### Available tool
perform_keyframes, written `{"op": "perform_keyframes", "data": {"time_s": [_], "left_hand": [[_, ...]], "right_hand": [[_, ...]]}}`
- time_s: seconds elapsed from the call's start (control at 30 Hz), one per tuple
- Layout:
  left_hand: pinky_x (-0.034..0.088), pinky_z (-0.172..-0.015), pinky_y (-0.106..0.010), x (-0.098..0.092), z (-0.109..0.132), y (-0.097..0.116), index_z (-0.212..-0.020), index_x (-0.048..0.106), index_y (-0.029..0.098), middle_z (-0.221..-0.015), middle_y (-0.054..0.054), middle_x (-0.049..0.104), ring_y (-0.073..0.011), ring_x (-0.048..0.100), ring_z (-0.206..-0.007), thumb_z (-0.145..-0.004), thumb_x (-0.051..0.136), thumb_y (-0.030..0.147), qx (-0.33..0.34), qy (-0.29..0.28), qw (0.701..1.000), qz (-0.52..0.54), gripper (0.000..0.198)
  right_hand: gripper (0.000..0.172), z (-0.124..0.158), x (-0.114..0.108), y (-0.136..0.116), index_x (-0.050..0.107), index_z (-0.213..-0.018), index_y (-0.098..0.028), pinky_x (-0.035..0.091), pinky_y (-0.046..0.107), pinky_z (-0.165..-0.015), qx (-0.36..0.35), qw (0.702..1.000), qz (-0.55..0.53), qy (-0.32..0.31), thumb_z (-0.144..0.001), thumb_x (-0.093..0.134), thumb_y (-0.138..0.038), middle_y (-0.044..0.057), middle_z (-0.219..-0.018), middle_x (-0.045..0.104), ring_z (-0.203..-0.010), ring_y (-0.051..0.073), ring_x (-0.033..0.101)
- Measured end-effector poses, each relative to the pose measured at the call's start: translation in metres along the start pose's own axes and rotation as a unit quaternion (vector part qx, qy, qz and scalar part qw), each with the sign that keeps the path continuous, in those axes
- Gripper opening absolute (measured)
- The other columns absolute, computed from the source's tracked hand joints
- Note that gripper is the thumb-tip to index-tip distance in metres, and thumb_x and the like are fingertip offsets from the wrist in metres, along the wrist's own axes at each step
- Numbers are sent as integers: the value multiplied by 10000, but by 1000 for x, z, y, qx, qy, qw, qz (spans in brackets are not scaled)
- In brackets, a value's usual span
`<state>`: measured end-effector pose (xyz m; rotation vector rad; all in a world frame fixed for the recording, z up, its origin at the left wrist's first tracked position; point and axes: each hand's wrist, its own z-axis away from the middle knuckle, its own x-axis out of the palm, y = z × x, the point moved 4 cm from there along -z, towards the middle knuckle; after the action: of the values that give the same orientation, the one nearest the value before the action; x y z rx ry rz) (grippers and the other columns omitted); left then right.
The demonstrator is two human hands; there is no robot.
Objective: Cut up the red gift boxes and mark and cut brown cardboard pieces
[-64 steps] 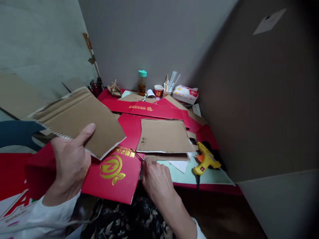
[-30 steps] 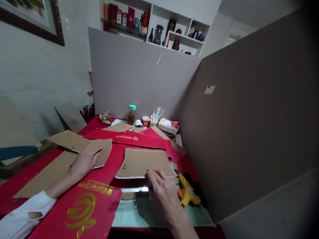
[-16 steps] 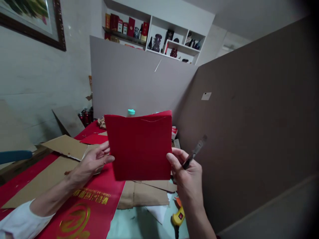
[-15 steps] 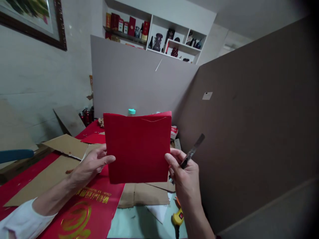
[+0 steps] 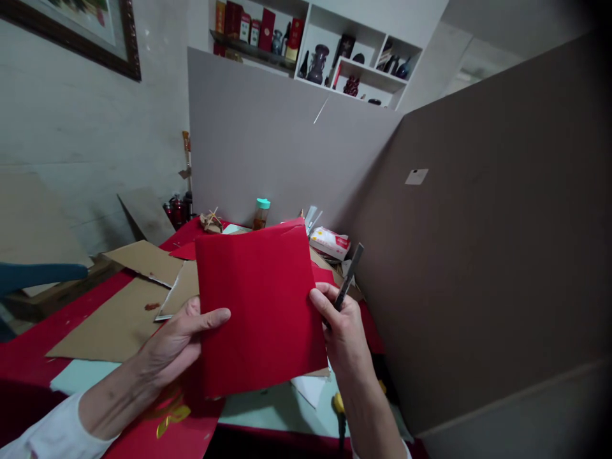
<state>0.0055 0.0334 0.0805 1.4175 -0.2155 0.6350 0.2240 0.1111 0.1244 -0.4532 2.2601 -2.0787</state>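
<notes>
By far tbl (image 5: 71,319) edge, brown liq. (image 5: 259,224) held in btl (image 5: 261,213); red card (image 5: 262,312) pinched by L hand (image 5: 184,328), R hand (image 5: 343,322) (w/ cutter (image 5: 350,275)).

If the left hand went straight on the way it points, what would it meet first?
The red board, which the left hand holds at one side. Beyond, roughly along the thumb's line, the right hand holds the opposite side; exact depth is unclear.

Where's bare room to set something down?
The pale green mat, between the gold-printed red board and white paper scrap, in view below the held red panel. Crowded: far end, with bottle and tissue box; left, cardboard sheets.
</notes>
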Motion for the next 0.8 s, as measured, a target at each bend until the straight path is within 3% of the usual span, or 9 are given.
{"op": "perform_keyframes", "data": {"time_s": [0.07,0.2,0.27,0.37,0.47,0.67,0.8], "left_hand": [[625,-895,-401,2,4,-2,-1244,613,285,-1106,-65,774,-301,736,-1021,-598,909,231,-21,-12,999,42,712],[636,-873,-450,5,10,1,-1317,588,300,-1165,-77,757,-324,741,-1006,-669,869,236,-2,-26,998,65,709],[639,-864,-454,4,12,1,-1272,628,258,-1149,-99,761,-341,740,-1003,-650,878,234,4,-17,998,59,671],[631,-882,-459,2,11,-2,-1155,697,198,-1107,-129,770,-358,741,-995,-628,883,227,-14,-25,998,55,560],[626,-895,-463,-2,9,-4,-1119,712,188,-1104,-130,770,-354,742,-988,-642,876,217,-25,-45,996,73,505],[627,-894,-442,-15,7,-9,-1138,697,177,-1115,-135,766,-333,748,-974,-676,864,211,-26,-34,996,77,492],[631,-880,-443,-22,7,-10,-1247,646,165,-1126,-151,761,-336,750,-964,-670,870,219,-19,-17,998,61,620]], "right_hand": [[351,4,2,6,623,-781,-188,369,222,-553,-23,1000,21,0,-773,760,-511,-23,-706,579,-619,118,483],[489,16,10,19,463,-643,-208,271,221,-489,-49,995,86,-2,-855,642,-610,-52,-598,421,-548,101,348],[483,22,17,27,501,-672,-211,306,222,-487,-32,997,69,-13,-842,636,-642,-40,-605,466,-546,112,393],[447,29,28,39,589,-786,-224,441,255,-550,28,998,-46,-30,-799,659,-665,-5,-703,615,-593,155,537],[398,32,34,43,619,-813,-234,487,268,-586,59,992,-108,-39,-796,692,-626,-5,-722,656,-603,165,586],[372,36,33,33,682,-853,-223,476,236,-621,16,999,-21,-44,-850,663,-595,6,-757,649,-672,155,577],[435,36,33,29,565,-717,-205,394,226,-576,-34,995,85,-35,-895,587,-602,-14,-691,523,-641,136,460]]}}
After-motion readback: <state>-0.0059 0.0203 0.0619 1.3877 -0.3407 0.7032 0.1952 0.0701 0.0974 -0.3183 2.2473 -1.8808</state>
